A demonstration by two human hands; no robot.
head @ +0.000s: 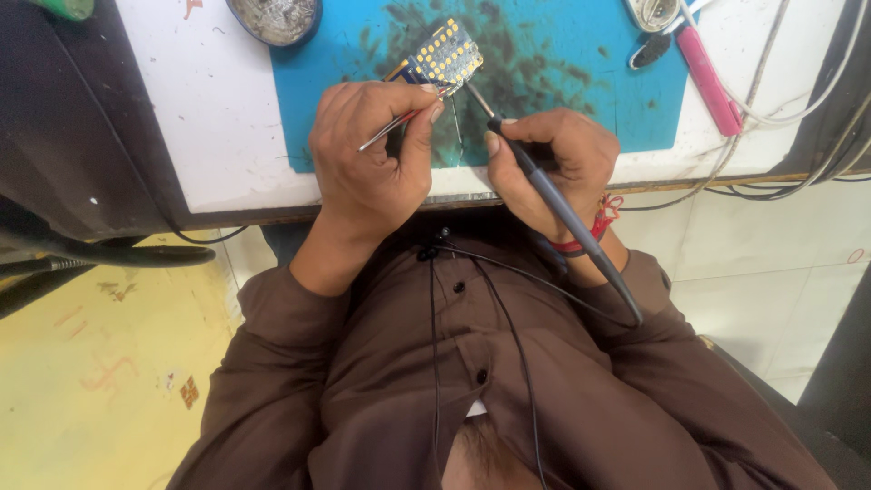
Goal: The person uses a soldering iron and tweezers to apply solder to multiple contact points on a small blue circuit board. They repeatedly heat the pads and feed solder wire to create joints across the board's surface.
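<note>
Circuit board (442, 56), small, blue with a grid of yellow pads, lying tilted on the blue work mat (562, 73) near the table's front edge.

Left hand (372, 154): fingers curled together, thumb and forefinger pinching metal tweezers (392, 127), whose tips reach the board's lower edge.

Right hand (544, 159): fingers closed around a dark soldering iron (553, 195) in a pen grip; its metal tip (479, 98) slants up to the board's right corner. The iron's handle runs back over the wrist towards the chest.

Mat: dark scorch and residue marks spread across its middle, around the board.

Round metal tin (275, 18): at the mat's upper left corner, well apart from the hands.

Pink-handled tool (708, 77): lying on the mat's right edge, beside white cables (771, 100) trailing off the white table (209, 118).

Red thread band (599, 222): on the right wrist.

Brown shirt (472, 390): buttoned, with a thin black cord (434, 363) hanging down its front.

Both knuckles partly hide the mat's near edge.
</note>
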